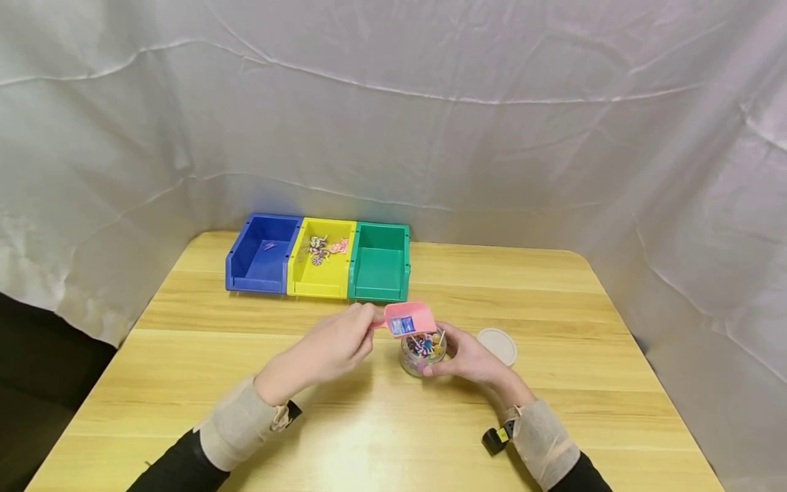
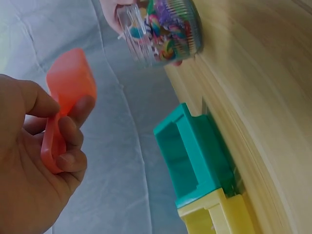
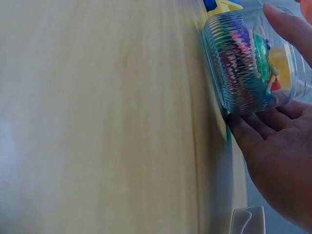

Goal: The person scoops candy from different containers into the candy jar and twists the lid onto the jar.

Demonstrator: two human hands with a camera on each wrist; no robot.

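My left hand (image 1: pixel 335 345) grips the handle of a pink scoop (image 2: pixel 73 78), its fingers curled round it in the left wrist view. Two small blue-and-silver wrapped pieces (image 1: pixel 402 325) lie in the scoop, which is held over the mouth of a glass jar (image 1: pixel 413 367). Colourful lollipops and sweets (image 3: pixel 265 61) fill much of the jar, and a few sticks poke up at its rim. Around the jar's right side curls my right hand (image 1: pixel 470 357), thumb on the near side and fingers behind. A round white lid (image 1: pixel 498 346) lies on the table just right of this hand.
Three joined bins stand at the back left. The blue bin (image 1: pixel 261 270) holds a small purple piece, the yellow bin (image 1: pixel 320 277) several lollipops and pink sweets, and the green bin (image 1: pixel 380 273) shows a bare floor. Pale cloth (image 1: pixel 430 150) hangs behind the wooden table (image 1: pixel 553 307).
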